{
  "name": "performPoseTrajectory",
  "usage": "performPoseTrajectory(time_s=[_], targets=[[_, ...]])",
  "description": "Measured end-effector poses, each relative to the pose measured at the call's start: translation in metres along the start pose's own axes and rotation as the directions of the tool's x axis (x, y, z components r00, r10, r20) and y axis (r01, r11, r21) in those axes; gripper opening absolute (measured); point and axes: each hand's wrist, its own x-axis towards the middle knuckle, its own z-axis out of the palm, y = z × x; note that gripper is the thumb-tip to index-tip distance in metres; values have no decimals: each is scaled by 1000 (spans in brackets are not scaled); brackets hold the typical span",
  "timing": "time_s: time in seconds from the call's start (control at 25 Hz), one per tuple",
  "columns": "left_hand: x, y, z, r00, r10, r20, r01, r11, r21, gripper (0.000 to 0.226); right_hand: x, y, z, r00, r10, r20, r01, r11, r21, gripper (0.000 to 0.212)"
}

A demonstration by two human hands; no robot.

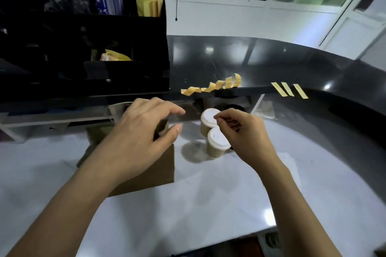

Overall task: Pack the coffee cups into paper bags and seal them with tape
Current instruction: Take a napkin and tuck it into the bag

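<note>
A brown paper bag [150, 175] stands on the white work table [188, 204]. My left hand [144, 131] hovers over the bag's top with fingers spread and relaxed, the thumb close to the top edge. To the right of the bag stand two brown coffee cups with white lids, one behind [207, 119] and one in front [217, 142]. Just above these cups is my right hand [242, 133], fingers curled and thumb against the fingertips, with nothing visible in it. Several yellow tape strips [211, 87] hang from the black counter's edge.
Three more tape strips [289, 89] stick to the glossy black counter [271, 64] to the right. Black lidded cups [231, 108] sit under the counter ledge behind the brown cups. A dark shelf unit [83, 48] with yellow bags fills the left.
</note>
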Motion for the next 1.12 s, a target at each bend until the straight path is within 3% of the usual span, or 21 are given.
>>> performPoseTrajectory(time_s=[0.2,0.4,0.6,1.0,1.12], targets=[[16,43,61,992,43,116,-36,998,-59,28,-17,58,-53,998,46,-50,-49,996,-70,11],[30,80,117,980,79,183,-63,994,-95,43,-35,110,-98,986,134,-96,-143,986,-88,10],[40,105,164,971,75,229,-52,993,-104,33,-53,155,-130,973,198,-121,-210,973,-98,10],[34,115,217,947,0,320,30,996,-86,26,-87,264,-87,929,362,76,-321,892,-320,15],[31,113,221,941,-14,339,42,996,-75,25,-88,277,-63,919,378,110,-307,864,-400,28]])
